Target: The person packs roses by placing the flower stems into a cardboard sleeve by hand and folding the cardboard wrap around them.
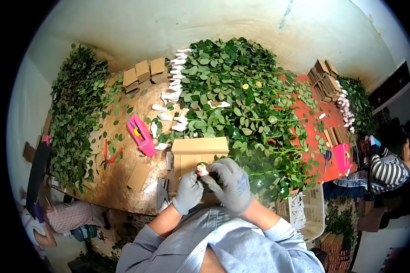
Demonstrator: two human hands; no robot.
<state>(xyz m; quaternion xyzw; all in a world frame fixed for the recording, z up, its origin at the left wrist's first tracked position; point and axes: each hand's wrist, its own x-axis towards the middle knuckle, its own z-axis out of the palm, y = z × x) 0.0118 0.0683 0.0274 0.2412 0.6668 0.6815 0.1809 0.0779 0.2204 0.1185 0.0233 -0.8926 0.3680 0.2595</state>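
Note:
Both my hands wear grey gloves and meet in front of my chest. Between them is a small pink-and-white rose bud (202,170). My left hand (188,193) is closed, pinching the bud from the left. My right hand (233,183) curls its fingers and thumb at the bud's right side. Just beyond them stands a cardboard piece (200,145) with a folded-up back. Leafy rose stems (232,86) lie in a big heap ahead, several with white-sleeved heads (180,126) at their left ends. A grey stapler-like tool (162,193) is left of my left hand.
Left on the table lie a pink tape dispenser (142,136), red pruning shears (110,154) and a flat cardboard sheet (138,176). Cardboard stacks (143,73) stand at the back. A white crate (313,211) sits right of me. Another person's striped sleeve (387,170) is far right.

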